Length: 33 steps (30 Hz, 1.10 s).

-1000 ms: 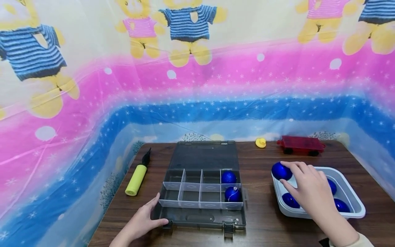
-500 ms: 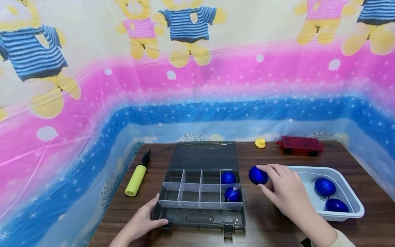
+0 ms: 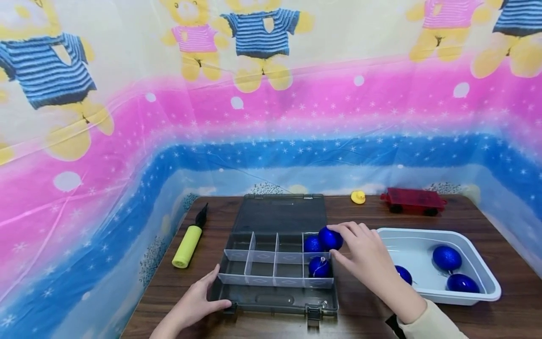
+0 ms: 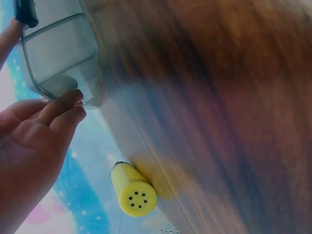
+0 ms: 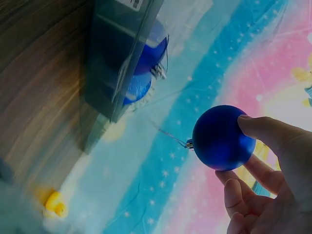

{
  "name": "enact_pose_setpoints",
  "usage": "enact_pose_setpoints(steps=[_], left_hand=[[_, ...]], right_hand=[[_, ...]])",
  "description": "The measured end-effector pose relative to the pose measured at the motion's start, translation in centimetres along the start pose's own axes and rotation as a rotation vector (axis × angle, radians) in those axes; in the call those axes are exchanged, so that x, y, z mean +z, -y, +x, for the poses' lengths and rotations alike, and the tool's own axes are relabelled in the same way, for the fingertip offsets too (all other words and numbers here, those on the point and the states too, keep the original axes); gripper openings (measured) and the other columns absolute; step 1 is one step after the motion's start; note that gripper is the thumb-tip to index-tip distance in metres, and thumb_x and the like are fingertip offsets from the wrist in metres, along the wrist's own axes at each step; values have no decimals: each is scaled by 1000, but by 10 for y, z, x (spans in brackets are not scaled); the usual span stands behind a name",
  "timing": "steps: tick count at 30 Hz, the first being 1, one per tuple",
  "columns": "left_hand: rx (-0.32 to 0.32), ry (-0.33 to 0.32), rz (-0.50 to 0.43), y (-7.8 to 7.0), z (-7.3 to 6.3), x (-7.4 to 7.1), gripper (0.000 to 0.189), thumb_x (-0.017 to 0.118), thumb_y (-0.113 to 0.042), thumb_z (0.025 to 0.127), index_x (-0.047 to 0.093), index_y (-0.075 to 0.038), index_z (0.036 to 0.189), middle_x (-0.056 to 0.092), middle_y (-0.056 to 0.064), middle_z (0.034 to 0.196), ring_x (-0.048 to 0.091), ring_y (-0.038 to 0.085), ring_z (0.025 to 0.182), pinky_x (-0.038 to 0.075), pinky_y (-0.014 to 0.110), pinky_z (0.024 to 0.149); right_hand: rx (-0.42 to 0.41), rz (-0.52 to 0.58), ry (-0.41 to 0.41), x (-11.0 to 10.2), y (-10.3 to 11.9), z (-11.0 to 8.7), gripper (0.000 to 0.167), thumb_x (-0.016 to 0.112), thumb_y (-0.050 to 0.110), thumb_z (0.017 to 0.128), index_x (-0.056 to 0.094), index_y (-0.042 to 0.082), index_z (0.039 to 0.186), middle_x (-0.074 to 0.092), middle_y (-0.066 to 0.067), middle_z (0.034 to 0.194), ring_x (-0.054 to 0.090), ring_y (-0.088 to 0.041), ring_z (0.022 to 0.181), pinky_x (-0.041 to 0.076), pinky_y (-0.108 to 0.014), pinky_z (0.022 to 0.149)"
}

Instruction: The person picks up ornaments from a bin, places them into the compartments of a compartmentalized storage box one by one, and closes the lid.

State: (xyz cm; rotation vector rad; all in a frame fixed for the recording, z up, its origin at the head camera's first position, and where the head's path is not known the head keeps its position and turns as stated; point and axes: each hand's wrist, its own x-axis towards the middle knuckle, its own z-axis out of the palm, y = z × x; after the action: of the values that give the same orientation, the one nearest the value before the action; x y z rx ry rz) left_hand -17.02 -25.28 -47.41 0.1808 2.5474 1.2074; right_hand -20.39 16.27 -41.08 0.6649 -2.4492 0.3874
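My right hand (image 3: pixel 365 256) pinches a blue Christmas ball (image 3: pixel 330 238) between thumb and fingers, over the right edge of a divided storage box (image 3: pixel 275 310). In the right wrist view, the held ball (image 5: pixel 222 139) has a metal cap and a thin wire loop facing away from the palm. Two blue balls fill the box's far-right compartments: a glittery one (image 3: pixel 312 244) behind and one with a looped string (image 3: pixel 319 267) in front. At the box's front left corner, my left hand (image 3: pixel 196 301) grips with thumb on the front edge and fingers along the side.
A white tray (image 3: pixel 440 231) on the right holds several blue balls (image 3: pixel 447 258). Behind stand a yellow toy duck (image 3: pixel 357 197) and a red toy wagon (image 3: pixel 414 200). Left of the box lies a yellow hand pump (image 3: pixel 187 247). The box's grey lid (image 3: pixel 279 214) lies open behind it.
My right hand has carried the blue ball leftward from above the tray's left corner to the box's right edge. My left hand has stayed on the box corner.
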Motion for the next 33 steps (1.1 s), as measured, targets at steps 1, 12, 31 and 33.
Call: enact_pose_setpoints(steps=[1,12,31,33], left_hand=[[-1,0,-1,0,0,0,96,76,-37,83,22,6,150,25,32,149,37,48,128,39,57,98],[25,22,10,9,2,-1,96,75,-37,84,20,5,151,24,35,148,38,50,127,41,55,97],[36,13,23,6,3,-1,97,75,-39,84,21,7,150,24,35,148,38,50,127,41,56,97],[45,12,51,9,4,-1,97,74,-41,84,21,6,150,25,35,147,39,49,126,42,54,96]], right_hand=[[4,11,3,2,1,1,55,83,33,75,63,20,125,63,0,109,55,-19,87,38,-33,62],[29,111,66,37,16,19,54,81,32,78,62,22,127,62,1,111,55,-20,96,44,-38,73],[-12,170,190,87,22,41,50,79,35,81,63,23,127,60,0,113,53,-20,101,45,-36,81],[-14,171,198,90,23,42,51,79,34,81,63,22,127,61,0,114,54,-20,102,45,-37,82]])
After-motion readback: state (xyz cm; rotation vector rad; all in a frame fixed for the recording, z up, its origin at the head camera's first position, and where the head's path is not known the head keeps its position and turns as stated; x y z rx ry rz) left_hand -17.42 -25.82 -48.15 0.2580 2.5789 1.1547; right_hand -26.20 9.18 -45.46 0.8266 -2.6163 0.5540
